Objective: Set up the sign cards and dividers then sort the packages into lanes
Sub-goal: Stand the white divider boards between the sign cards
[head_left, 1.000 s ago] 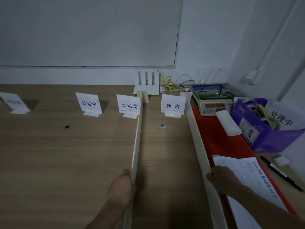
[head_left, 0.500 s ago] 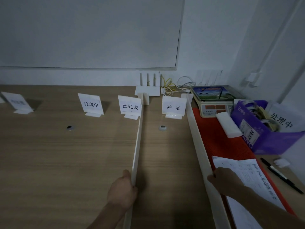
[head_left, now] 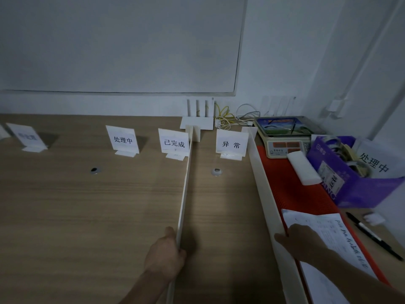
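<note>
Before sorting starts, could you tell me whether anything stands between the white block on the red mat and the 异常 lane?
Yes: the right divider stands upright along the red mat, between the white block and the lane with the 异常 card. The block would likely need lifting over it.

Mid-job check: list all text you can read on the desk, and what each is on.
"处理中": second sign card from the left.
"已完成": third sign card.
"异常": fourth sign card.
"处理中": white sheet in the purple box.
Too blurred or small to read: far-left sign card, handwritten paper, scale panel, box print.
</note>
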`<state>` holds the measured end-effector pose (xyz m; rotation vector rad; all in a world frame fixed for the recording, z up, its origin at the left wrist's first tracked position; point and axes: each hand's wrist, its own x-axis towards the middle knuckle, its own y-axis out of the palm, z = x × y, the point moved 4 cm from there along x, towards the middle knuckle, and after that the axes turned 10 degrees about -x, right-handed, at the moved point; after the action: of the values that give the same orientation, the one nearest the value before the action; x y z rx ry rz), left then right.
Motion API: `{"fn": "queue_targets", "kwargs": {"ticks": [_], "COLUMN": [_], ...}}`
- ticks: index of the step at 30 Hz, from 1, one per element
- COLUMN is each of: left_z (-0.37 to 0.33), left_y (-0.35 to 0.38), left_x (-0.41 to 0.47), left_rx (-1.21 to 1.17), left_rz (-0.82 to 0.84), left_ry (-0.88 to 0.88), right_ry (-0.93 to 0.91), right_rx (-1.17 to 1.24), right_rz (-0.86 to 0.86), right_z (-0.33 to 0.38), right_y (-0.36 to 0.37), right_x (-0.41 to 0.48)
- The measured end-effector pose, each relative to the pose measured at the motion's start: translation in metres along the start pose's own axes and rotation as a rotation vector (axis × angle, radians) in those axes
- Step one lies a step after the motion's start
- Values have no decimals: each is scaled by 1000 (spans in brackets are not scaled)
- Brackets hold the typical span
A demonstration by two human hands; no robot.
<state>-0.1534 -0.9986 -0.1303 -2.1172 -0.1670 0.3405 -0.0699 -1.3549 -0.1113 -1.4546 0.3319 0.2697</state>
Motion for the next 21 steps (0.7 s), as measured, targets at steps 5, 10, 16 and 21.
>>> {"fn": "queue_targets", "kwargs": {"ticks": [5,10,16,21], "left_z": [0,-3,2,12], "left_y": [-2,-8,-24,-54], "left_x": [0,0,-3,-7], "left_rx": [10,12,2,-24], "left_rz": [0,-16,-59,-120], "left_ry": [-5,-1,-23,-46], "right_ry": [13,-5,-22,33], "right_rx": [-15,-39,-65,-51], "right_rz": [-16,-66,-175,-284], "right_z": [0,0,7,27], "right_y": [-2,-7,-24,-50], "right_x": [2,6,6,1]}}
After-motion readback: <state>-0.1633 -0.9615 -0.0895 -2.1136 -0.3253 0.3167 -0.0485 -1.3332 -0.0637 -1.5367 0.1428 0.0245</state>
